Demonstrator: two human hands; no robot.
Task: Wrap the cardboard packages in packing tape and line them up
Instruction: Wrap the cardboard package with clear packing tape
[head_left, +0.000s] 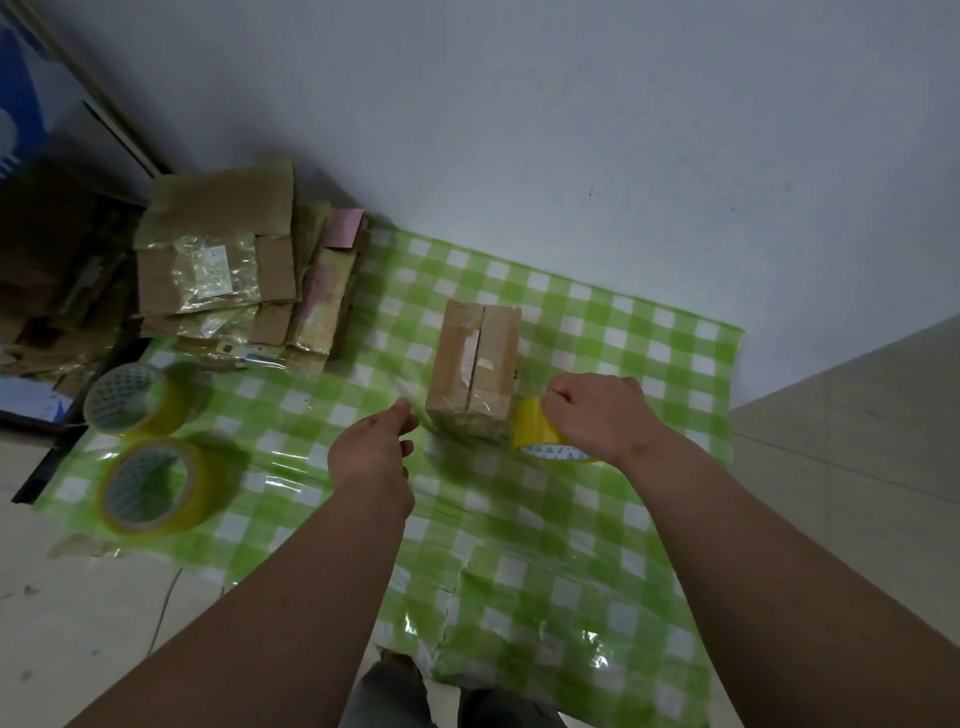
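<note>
A brown cardboard package with clear tape along its seam lies on the green checked sheet. My right hand grips a yellow tape roll just right of the package's near end. My left hand hovers just left of the package with thumb and forefinger pinched together; a faint clear strip seems to stretch from them toward the box. A pile of taped cardboard packages sits at the sheet's far left corner.
Two more tape rolls lie on the sheet's left edge. Darker cardboard clutter fills the far left. A pale wall rises behind the sheet, and bare floor lies to the right.
</note>
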